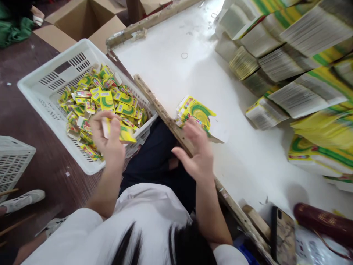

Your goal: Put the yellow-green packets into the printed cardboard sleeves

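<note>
My left hand point(110, 143) grips a small yellow-green carton point(125, 134), blurred by motion, over the near side of a white plastic basket point(35, 82). Inside the basket lies a jumbled heap of folded yellow cartons point(106, 100). My right hand point(199, 152) is open above the wooden table edge, thumb spread away from the fingers, with nothing in it. Just beyond its fingertips, a small stack of flat yellow-green cartons point(200, 112) rests on the white tabletop point(165, 62); the fingers partly cover it, and contact cannot be made out.
Bundles of flat cartons point(295, 88) are piled at the table's right. A phone point(284, 235), a dark red bottle point(322, 222) and a wooden block point(256, 221) lie near the front edge. An open cardboard box point(82, 22) stands behind the basket; another crate point(15, 162) and a person's shoe point(26, 200) are left.
</note>
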{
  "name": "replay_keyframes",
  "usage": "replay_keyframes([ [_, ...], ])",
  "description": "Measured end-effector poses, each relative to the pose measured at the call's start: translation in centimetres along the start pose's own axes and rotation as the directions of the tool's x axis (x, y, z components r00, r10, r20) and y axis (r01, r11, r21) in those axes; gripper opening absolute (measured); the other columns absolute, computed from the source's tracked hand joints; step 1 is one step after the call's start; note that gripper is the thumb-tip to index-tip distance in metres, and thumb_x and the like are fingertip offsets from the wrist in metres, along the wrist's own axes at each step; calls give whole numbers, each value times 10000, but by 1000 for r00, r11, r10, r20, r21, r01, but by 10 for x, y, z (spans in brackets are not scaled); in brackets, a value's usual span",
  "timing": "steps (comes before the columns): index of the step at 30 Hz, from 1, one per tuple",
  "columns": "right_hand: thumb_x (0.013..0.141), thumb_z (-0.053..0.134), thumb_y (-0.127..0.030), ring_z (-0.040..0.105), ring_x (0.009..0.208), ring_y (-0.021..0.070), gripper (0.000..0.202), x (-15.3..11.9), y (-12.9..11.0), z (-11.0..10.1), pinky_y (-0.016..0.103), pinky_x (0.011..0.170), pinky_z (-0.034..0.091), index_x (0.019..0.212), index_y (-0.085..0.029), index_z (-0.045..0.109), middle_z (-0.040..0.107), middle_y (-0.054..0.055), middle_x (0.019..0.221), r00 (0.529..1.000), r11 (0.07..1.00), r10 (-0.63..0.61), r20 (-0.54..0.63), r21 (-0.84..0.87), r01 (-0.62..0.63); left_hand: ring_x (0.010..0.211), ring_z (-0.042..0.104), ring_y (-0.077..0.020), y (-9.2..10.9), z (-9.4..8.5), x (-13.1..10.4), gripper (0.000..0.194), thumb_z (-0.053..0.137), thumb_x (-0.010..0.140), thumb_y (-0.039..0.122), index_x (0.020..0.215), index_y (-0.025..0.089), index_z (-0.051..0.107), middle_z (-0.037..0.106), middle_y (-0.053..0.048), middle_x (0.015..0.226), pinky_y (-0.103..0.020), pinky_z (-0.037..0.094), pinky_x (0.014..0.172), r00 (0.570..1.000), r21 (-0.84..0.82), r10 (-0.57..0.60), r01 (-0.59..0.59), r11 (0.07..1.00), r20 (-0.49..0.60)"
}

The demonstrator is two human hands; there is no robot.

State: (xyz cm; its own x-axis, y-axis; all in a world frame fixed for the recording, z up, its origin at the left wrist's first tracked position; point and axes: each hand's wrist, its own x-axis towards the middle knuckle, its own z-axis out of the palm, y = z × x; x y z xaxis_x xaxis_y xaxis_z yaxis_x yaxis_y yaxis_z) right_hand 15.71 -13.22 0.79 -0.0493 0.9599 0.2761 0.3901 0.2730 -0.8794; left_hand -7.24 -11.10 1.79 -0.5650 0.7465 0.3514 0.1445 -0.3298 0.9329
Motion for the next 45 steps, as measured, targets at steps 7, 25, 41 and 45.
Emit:
replay_keyframes([
  [7, 863, 702, -265, 656, 1025, 324, 289, 32, 56, -34, 557, 1011, 516, 1148, -212, 713, 714, 113, 1046, 956, 854, 73, -283, -478, -206, 1564, 253, -360, -26, -40, 18, 698, 743, 940, 324, 1528, 340, 368, 364, -56, 1622, -629, 217, 1044, 983, 391, 106, -156, 907, 147],
  [25, 856, 758, -216, 645, 817, 172, 430, -10, -5, 5, 308, 699, 569, 1231, -280, 559, 629, 1, 942, 996, 986, 33, 89, 158, -46, 1255, 668, -329, -1, 66, -58, 633, 693, 815, 730, 1234, 258, 639, 744, -84, 1219, -468, 565, 1008, 661, -401, -450, 736, 545, 601],
  [41, 872, 784, -278, 643, 791, 163, 465, -26, -6, 35, 320, 749, 573, 1304, -278, 611, 678, -4, 934, 977, 977, 89, 192, 174, -123, 782, 571, -165, -12, 59, -56, 611, 580, 821, 821, 1054, 257, 571, 563, -17, 886, -316, 543, 752, 886, -469, -333, 455, 757, 323],
  [45, 912, 717, -237, 710, 826, 168, 229, -25, -7, 28, 304, 742, 599, 1140, -255, 695, 738, 19, 965, 987, 954, 132, 96, 259, -153, 750, 590, -139, -18, 52, -62, 599, 780, 733, 710, 1097, 256, 638, 632, 1, 906, -282, 533, 705, 868, -413, -288, 454, 789, 404],
])
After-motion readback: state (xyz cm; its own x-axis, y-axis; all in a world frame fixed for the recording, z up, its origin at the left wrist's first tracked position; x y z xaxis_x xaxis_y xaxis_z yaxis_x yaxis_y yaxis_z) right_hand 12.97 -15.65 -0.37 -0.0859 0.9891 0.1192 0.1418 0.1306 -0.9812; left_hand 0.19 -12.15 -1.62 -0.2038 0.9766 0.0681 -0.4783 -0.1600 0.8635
